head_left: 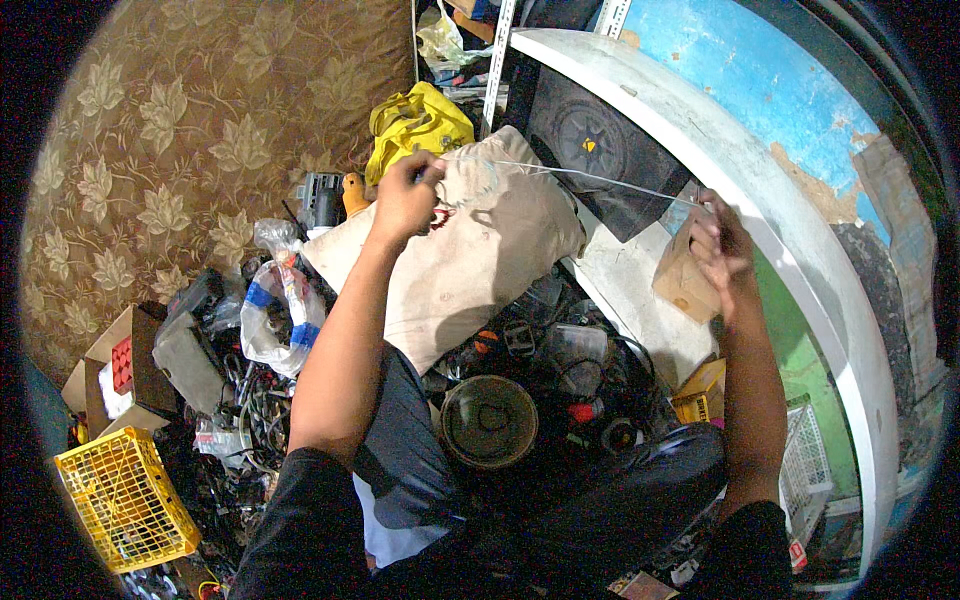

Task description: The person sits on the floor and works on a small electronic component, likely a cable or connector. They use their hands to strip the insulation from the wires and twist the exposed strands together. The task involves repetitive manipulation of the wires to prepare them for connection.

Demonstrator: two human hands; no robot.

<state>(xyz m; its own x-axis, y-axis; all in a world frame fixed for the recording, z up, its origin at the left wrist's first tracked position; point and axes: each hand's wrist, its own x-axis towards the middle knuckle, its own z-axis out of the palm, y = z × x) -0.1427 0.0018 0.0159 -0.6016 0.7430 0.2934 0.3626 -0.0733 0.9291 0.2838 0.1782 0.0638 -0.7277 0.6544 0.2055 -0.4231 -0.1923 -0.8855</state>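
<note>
A thin pale wire (600,178) is stretched across the view between my two closed hands. My left hand (410,195) grips its left end above a stained cream cushion (430,300), with small red pieces (440,218) at my fingers that I cannot make out. My right hand (718,240), fingers curled on the wire's other end, is raised near a tan block or box (682,280) beside the white ledge. Behind the wire stands a dark panel with a round speaker-like disc (590,150).
A yellow bag (415,120) lies behind the cushion. Piled cables, a yellow crate (125,500) and a cardboard box (110,350) are at left. A round container (488,420) sits between my legs. A patterned upholstered surface (180,150) fills the upper left; a curved white edge (820,290) bounds the right.
</note>
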